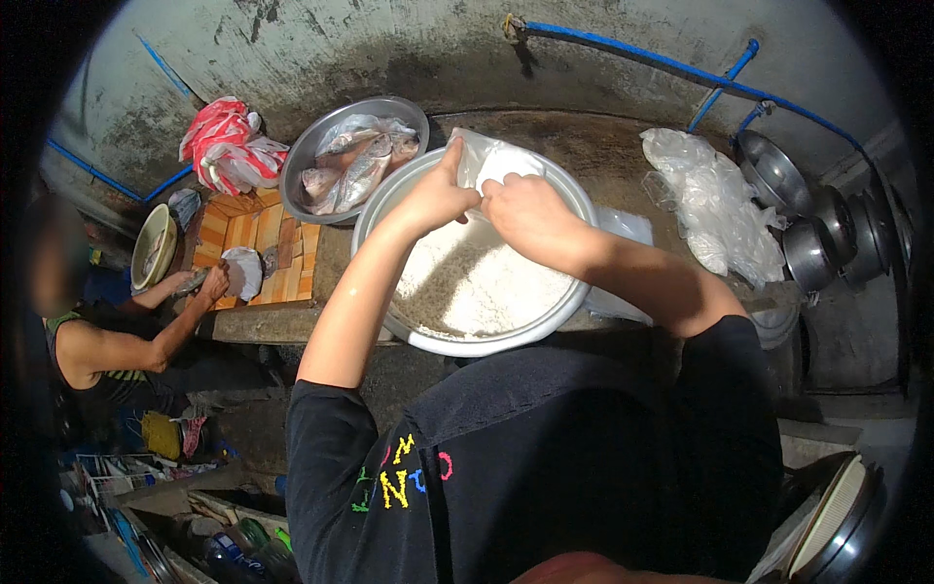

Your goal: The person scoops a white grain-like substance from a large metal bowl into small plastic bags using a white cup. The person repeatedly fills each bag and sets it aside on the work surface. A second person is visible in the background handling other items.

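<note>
Head view: a plastic bag [476, 149] hangs over the basin [443, 343], between the left hand [445, 201], loosely holding its edge, and the curled right hand [531, 215], pinching it; coloured letters [394, 490] mark the black shirt [584, 457].

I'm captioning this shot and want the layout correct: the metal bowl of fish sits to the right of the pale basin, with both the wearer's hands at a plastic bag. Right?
Not quite: the head view shows the metal bowl of fish left of the pale basin, with both the wearer's hands at a plastic bag.
</note>
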Available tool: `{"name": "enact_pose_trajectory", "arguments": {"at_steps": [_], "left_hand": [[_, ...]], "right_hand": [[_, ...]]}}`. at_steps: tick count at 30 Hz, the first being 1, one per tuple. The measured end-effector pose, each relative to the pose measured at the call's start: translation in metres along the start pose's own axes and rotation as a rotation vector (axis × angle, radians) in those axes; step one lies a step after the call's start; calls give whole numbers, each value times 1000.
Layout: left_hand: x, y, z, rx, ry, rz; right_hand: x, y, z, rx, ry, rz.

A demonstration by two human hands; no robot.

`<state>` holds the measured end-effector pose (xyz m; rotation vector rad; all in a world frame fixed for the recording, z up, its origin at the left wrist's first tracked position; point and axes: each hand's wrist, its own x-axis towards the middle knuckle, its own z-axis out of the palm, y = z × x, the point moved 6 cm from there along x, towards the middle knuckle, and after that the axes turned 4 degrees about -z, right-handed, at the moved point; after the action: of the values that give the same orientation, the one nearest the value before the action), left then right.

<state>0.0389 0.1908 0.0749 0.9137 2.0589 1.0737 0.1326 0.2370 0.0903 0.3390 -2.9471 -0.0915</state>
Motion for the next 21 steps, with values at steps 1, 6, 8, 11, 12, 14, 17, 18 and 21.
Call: {"name": "enact_pose_trajectory", "arguments": {"at_steps": [1,6,8,11,12,14,17,18,21], "left_hand": [[0,-1,-1,-60,6,29],[1,-8,-8,-344,-114,4],[-3,-11,-9,-441,-185,-34],[-6,-17,-9,-466,-236,-75],[-8,-19,-9,-488,-250,-73],[-10,-20,-14,-473,-236,-48],[-14,-26,-14,-482,-260,-21],[-13,-27,-14,-490,-278,-9],[-13,-29,-20,-504,-307,-40]], "right_hand": [[2,-3,-4,-75,-25,-9],[12,2,-8,-7,-93,2],[14,0,-5,19,-95,-3],[15,-6,-5,15,-82,12],[15,-7,-3,78,-87,26],[14,-10,-1,145,-133,37],[13,-17,-5,152,-118,21],[11,-20,-7,142,-24,15],[0,-21,-28,204,197,34]]}}
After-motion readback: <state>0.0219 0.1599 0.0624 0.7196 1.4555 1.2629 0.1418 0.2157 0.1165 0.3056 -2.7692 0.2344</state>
